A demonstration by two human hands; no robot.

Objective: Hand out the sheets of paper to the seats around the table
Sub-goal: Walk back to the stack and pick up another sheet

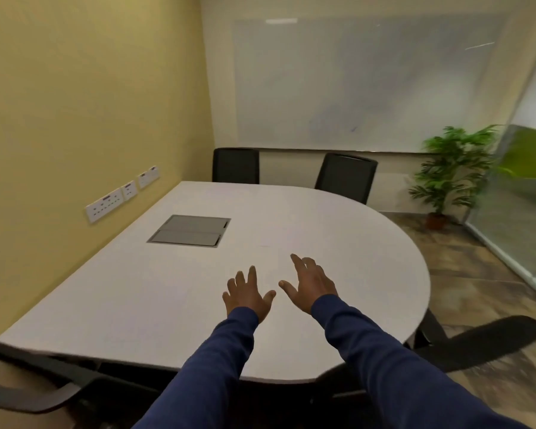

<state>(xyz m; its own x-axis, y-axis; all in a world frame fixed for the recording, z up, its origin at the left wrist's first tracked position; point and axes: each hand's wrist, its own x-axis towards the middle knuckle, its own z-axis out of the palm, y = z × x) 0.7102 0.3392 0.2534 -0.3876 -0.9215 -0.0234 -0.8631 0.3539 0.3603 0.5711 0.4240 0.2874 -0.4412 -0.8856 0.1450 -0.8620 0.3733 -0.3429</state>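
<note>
A pale table (338, 243) with one rounded end stands against a yellow wall (90, 103), its long axis running from that wall toward the glass partition (526, 212). Black chairs (347, 176) surround it. The left hand (248, 294) and right hand (311, 281) hover over it, fingers spread, empty. The paper sheets' whereabouts cannot be told.

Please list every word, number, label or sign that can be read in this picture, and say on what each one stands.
None can be read.
Wall sockets: small dark marks, too blurred to read.
Whiteboard: faint smears, no legible writing.
Table: no text.
</note>
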